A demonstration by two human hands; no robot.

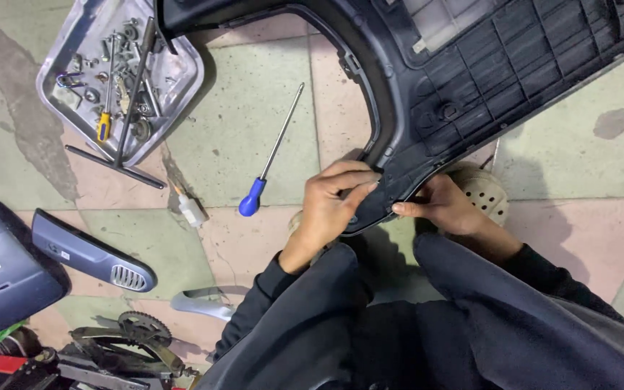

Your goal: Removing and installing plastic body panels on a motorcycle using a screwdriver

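Both hands work the lower edge of a big dark plastic body panel (471, 79) (ribbed inner face up, curved cut-out on its near side). Left hand (334, 206) is clamped over the panel's lowest tip, fingers curled on top, thumb under, so the panel edge sits right inside the grip. Right hand (438, 206) pinches the same edge just beside it, fingertips (399, 209) pressed flat on the rim; nothing else is in that hand. The panel rises up and away from both hands, filling the top right.

Just left of the left hand, apart from it, lies a blue-handled screwdriver (269, 155) on the tiled floor (254, 94), shaft pointing away. Further left, a small white connector (191, 209). Well away at upper left, a metal tray (175, 79) of bolts with a black T-handle wrench (128, 108) lying across it. Down left: grey trim pieces (92, 253), a silver bracket (204, 303), a sprocket (142, 328). A perforated sandal (485, 191) peeks out behind the right hand, under the panel. Nothing blocks either grip; the person's dark sleeves (399, 318) fill the foreground.
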